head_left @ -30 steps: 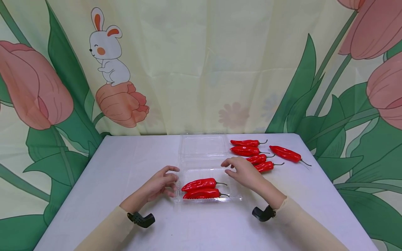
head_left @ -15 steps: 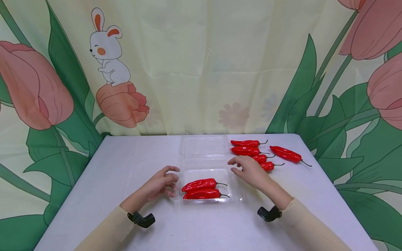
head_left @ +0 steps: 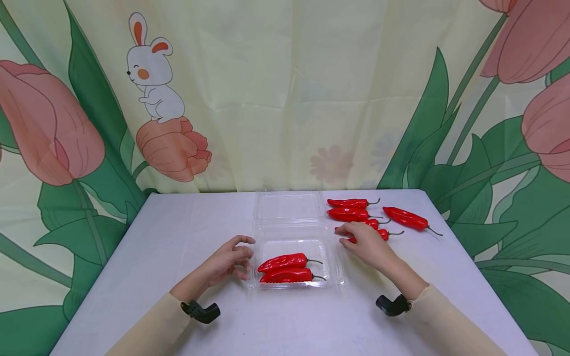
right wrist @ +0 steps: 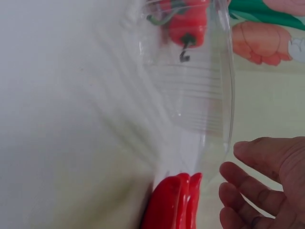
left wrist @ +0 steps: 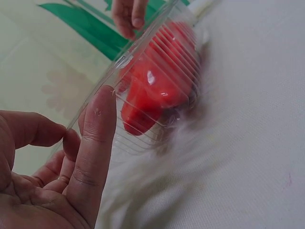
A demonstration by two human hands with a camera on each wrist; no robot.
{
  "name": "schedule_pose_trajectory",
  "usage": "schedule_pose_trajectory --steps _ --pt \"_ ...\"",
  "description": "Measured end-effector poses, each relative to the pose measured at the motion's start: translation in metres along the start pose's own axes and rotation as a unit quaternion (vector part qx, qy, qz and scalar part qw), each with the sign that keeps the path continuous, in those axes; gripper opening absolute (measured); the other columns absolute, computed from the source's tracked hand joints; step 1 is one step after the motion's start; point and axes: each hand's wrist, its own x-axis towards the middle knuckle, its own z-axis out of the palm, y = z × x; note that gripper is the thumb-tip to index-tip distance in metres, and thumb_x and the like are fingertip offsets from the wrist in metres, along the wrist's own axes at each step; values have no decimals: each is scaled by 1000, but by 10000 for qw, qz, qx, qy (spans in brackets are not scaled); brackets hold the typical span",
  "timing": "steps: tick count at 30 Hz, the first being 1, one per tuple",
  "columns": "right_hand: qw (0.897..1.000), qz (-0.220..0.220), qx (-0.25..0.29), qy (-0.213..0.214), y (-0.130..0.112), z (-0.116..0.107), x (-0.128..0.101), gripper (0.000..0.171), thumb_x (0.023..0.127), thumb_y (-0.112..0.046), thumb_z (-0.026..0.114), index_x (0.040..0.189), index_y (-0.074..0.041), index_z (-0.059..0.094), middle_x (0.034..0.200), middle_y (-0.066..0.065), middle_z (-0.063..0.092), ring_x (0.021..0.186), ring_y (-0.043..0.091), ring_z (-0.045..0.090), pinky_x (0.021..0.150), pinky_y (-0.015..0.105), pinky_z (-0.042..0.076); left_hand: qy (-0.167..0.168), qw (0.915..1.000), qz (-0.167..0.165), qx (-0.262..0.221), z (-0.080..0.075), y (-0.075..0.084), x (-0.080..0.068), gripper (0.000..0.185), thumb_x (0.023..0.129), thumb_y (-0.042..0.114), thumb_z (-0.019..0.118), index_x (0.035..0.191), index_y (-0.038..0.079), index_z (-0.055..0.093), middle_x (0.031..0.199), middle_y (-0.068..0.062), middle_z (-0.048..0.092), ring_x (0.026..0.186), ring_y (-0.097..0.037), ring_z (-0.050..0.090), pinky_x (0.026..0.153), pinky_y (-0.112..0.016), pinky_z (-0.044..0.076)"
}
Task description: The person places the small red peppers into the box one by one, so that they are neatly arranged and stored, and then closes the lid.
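Two red peppers (head_left: 287, 275) lie side by side in one clear plastic container (head_left: 313, 247), along its near side, stems to the right; five loose peppers (head_left: 349, 214) are on the white table (head_left: 187, 222) to its right, four in a rough row and one apart at the far right, seven in all; the container's single lid (head_left: 289, 206) lies open behind it.

The left hand (head_left: 229, 259) is at the container's left edge, fingers loosely bent and slightly apart; whether the fingertips press the rim is hard to make out. The right hand (head_left: 362, 243), thumb and fingers parted with nothing between them, hangs over the two nearest loose peppers and covers much of both; behind the table hangs a curtain (head_left: 285, 74) printed with tulips and one rabbit (head_left: 160, 94).

The left wrist view shows the rounded pepper tips through the ribbed wall (left wrist: 136, 136), hidden from the head camera; the right wrist view shows the stem ends from the other side.
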Motion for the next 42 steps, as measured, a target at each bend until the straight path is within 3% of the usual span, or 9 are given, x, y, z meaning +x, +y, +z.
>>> schedule_pose_trajectory --steps 9,22,42 --pt "9999 157 -67 20 12 -4 -4 37 80 -22 76 115 -16 68 111 1 67 106 25 58 84 44 54 7 10000 -4 7 0 0 0 46 94 17 57 134 10 36 96 -11 59 69 -19 61 62 -36 58" --pt "9987 222 -429 133 33 -3 -12 31 80 -19 76 109 -15 69 105 3 67 100 25 59 83 45 54 61 10000 -63 -8 -1 -1 2 45 94 18 57 134 11 37 98 -12 59 70 -20 62 63 -36 58" --pt "9940 531 -953 5 56 -16 -17 39 74 -17 81 111 -14 69 112 12 65 107 35 57 84 53 53 9 10000 -18 4 0 0 -1 45 94 17 56 134 10 36 97 -13 59 69 -19 62 62 -35 58"
